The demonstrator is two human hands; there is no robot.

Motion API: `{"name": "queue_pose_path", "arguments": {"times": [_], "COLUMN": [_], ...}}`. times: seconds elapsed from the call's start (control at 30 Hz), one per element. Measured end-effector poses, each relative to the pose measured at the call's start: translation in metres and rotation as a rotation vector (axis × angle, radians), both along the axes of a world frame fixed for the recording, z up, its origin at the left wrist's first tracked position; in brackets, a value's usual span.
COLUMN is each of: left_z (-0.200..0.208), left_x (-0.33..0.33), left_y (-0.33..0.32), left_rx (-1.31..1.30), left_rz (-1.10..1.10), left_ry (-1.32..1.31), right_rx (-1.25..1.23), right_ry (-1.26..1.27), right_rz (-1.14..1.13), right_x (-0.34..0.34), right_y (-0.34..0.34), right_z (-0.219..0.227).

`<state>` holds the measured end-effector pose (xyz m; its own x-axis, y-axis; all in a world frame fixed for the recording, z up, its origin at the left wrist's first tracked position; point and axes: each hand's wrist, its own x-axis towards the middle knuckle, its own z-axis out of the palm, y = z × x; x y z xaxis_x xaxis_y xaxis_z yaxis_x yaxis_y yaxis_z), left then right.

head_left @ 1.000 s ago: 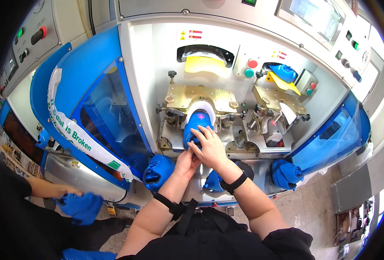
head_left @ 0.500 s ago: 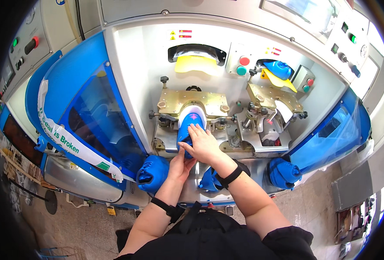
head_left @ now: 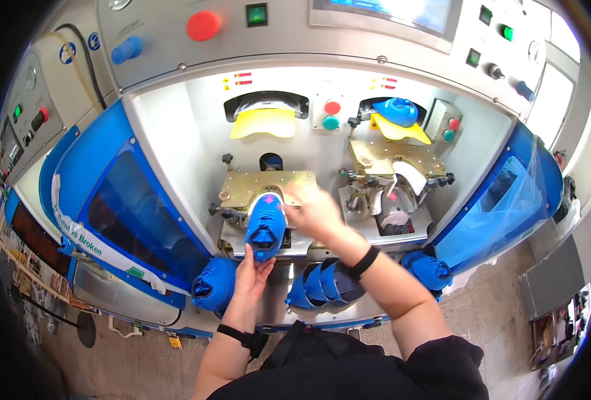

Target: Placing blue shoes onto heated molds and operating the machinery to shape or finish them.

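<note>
A blue shoe upper with a pink mark near its toe sits in the left station of the machine. Its toe end meets the edge of a brass-coloured plate. My left hand cups the heel end from below, fingers closed around it. Off the shoe's right side, my right hand hovers over the plate's right end. Motion smears its fingers, so their pose is unclear. At the right station, a grey shoe mould lies under another brass-coloured plate.
Several blue shoe pieces lie on the metal ledge in front of me. Blue shoes stand at its left and right ends. Another blue upper rests above a yellow flap. Blue doors flank the opening.
My right hand has lifted off the shoe's top and moved right. The left hand now supports the heel, and the shoe's laced opening shows. The whole view has shifted, revealing more of the upper panel.
</note>
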<state>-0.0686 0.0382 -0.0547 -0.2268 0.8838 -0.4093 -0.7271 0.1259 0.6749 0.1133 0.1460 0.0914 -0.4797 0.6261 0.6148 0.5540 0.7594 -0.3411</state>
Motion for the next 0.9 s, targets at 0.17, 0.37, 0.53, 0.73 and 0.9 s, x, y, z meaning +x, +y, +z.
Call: {"name": "queue_pose_path", "arguments": {"times": [0.17, 0.37, 0.53, 0.73, 0.9], "left_z": [-0.003, 0.01, 0.032, 0.024, -0.009], "left_x": [0.02, 0.077, 0.113, 0.122, 0.093], "left_y": [-0.019, -0.03, -0.007, -0.015, -0.029], "left_rx": [-0.073, -0.108, -0.028, 0.129, -0.007], "left_rz": [-0.062, -0.432, -0.583, -0.461, -0.268], "left_ry": [-0.155, -0.179, -0.078, 0.606, 0.521], "right_rx": [0.558, 0.026, 0.115, 0.577, -0.265], "right_ry": [0.161, 0.053, 0.072, 0.198, -0.279], "right_rz": [-0.604, -0.388, -0.379, -0.373, -0.295], "right_x": [0.147, 0.245, 0.248, 0.192, 0.115], "right_y": [0.116, 0.191, 0.18, 0.093, -0.066], "right_z": [0.097, 0.116, 0.1, 0.106, -0.062]}}
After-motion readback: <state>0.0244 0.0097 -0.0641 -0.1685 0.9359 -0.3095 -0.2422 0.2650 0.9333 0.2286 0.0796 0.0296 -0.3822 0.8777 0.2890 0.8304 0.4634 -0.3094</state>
